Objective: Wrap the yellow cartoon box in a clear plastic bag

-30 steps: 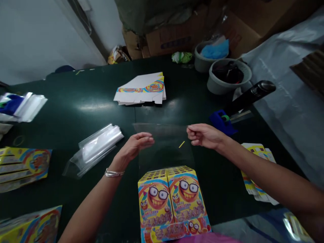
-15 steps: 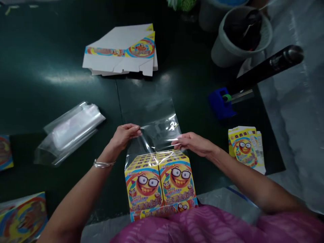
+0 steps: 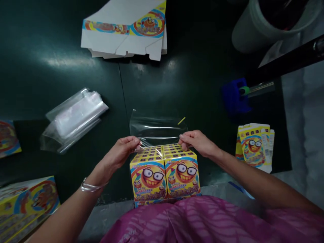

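Two rows of yellow printed boxes [image 3: 149, 179] with a grinning face in glasses stand side by side against my front, at the table's near edge. A clear plastic bag [image 3: 157, 130] lies over their far end and spreads onto the table beyond. My left hand [image 3: 128, 145] pinches the bag's edge at the far left corner of the boxes. At the far right corner my right hand [image 3: 193, 141] is closed on the bag's other edge. The film is stretched between both hands. How far it covers the boxes' sides cannot be made out.
Flat white printed cartons [image 3: 121, 40] lie at the back. A stack of clear bags [image 3: 76, 118] is at left, above a printed display box [image 3: 32, 202]. On the right are a blue tape dispenser [image 3: 235, 96], a grey bin [image 3: 250, 30] and small flattened boxes [image 3: 255, 146].
Both hands have drawn the bag toward me, so it now reaches over the boxes' far top edge and less film lies beyond. The view has shifted.
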Action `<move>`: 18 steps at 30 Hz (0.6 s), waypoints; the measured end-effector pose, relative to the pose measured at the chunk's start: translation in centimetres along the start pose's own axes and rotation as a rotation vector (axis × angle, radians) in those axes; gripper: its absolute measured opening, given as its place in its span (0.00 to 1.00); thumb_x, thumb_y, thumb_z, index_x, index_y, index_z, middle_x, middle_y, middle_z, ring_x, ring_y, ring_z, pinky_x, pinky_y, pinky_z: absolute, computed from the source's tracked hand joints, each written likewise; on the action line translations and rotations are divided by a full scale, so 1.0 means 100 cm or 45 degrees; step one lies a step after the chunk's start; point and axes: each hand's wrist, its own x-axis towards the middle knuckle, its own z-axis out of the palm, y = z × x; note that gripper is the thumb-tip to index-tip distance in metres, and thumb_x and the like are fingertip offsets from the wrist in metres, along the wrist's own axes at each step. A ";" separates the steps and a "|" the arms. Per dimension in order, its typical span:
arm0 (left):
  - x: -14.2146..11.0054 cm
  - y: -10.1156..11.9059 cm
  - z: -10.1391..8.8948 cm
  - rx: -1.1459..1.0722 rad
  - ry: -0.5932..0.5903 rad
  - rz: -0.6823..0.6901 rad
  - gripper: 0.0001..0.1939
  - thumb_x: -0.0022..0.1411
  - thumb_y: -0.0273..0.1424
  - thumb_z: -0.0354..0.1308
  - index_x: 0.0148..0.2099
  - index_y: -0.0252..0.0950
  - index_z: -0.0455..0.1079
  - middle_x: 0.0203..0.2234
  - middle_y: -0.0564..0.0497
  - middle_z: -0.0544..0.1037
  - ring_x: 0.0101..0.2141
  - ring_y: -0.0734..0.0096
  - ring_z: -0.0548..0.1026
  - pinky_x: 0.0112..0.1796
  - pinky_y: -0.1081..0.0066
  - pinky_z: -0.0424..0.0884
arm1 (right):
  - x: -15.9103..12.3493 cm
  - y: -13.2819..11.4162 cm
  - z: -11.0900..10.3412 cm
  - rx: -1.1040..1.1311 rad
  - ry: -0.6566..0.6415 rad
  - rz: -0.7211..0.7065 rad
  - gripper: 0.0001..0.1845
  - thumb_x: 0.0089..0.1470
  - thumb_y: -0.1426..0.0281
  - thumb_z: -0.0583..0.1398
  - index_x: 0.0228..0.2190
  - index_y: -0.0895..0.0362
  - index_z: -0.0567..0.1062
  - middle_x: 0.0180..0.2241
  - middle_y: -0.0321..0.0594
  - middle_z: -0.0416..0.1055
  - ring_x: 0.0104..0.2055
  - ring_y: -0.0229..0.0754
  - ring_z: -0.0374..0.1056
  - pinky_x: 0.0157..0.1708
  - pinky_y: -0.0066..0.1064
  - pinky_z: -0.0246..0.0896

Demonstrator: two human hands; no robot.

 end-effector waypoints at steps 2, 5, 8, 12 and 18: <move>0.008 -0.006 0.003 -0.023 0.058 -0.003 0.20 0.36 0.41 0.75 0.21 0.32 0.71 0.15 0.56 0.70 0.19 0.81 0.66 0.22 0.81 0.64 | 0.004 0.003 0.001 -0.059 0.026 -0.022 0.19 0.50 0.55 0.62 0.21 0.58 0.75 0.15 0.33 0.67 0.19 0.33 0.61 0.25 0.28 0.56; 0.017 -0.016 0.006 -0.028 0.151 -0.010 0.21 0.36 0.43 0.75 0.20 0.33 0.70 0.14 0.58 0.67 0.17 0.82 0.63 0.19 0.81 0.59 | 0.008 0.007 0.001 -0.224 0.067 -0.060 0.19 0.53 0.57 0.59 0.19 0.57 0.73 0.14 0.31 0.64 0.19 0.33 0.58 0.23 0.27 0.53; 0.018 -0.025 0.006 0.006 0.224 -0.009 0.21 0.36 0.44 0.74 0.20 0.33 0.70 0.13 0.58 0.66 0.16 0.81 0.62 0.18 0.79 0.58 | 0.009 0.012 -0.002 -0.440 0.098 -0.085 0.21 0.55 0.56 0.57 0.19 0.57 0.73 0.16 0.33 0.64 0.19 0.34 0.58 0.22 0.27 0.50; 0.016 -0.037 0.001 0.044 0.323 0.045 0.19 0.34 0.41 0.75 0.19 0.32 0.74 0.31 0.48 0.77 0.29 0.71 0.73 0.28 0.75 0.69 | 0.007 0.020 -0.005 -0.595 0.019 -0.191 0.21 0.56 0.57 0.55 0.22 0.57 0.77 0.29 0.41 0.74 0.32 0.43 0.70 0.33 0.32 0.61; 0.019 -0.054 -0.001 -0.020 0.447 0.054 0.16 0.33 0.39 0.75 0.22 0.33 0.77 0.51 0.40 0.75 0.49 0.51 0.72 0.40 0.69 0.71 | 0.007 0.036 -0.002 -0.395 0.036 -0.094 0.21 0.54 0.55 0.56 0.27 0.56 0.81 0.39 0.47 0.78 0.50 0.54 0.70 0.44 0.38 0.65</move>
